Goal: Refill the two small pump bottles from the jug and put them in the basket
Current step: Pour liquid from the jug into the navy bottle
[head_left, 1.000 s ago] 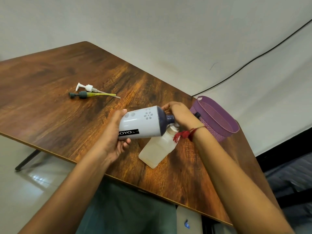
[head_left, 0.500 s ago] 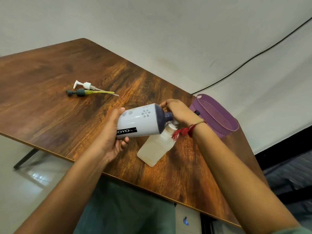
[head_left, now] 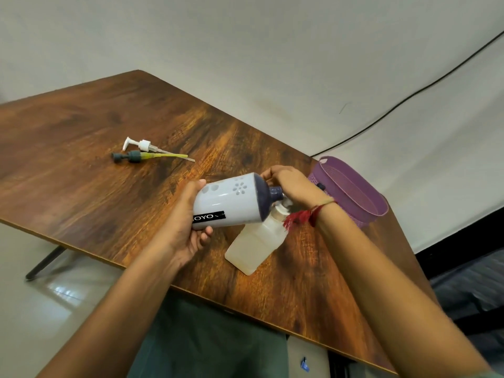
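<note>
My left hand (head_left: 188, 227) grips the base of a white jug (head_left: 231, 201) with a dark neck, tipped almost on its side. Its mouth rests over the neck of a small translucent bottle (head_left: 255, 245) that stands on the wooden table (head_left: 109, 192). My right hand (head_left: 293, 185) is closed around that bottle's neck, just under the jug's mouth. The purple basket (head_left: 351, 190) stands to the right, behind my right wrist. A small dark object shows beside the basket, mostly hidden by my hand. Two loose pump heads, one white (head_left: 141, 145) and one dark green (head_left: 133, 156), lie at the far left.
A black cable (head_left: 409, 98) runs along the pale wall behind the basket. The table's near edge (head_left: 174, 286) passes just below the bottle. A table leg (head_left: 45, 263) shows over the tiled floor at lower left.
The jug, the bottle and both hands have kept their pose. Only the camera view has shifted slightly.
</note>
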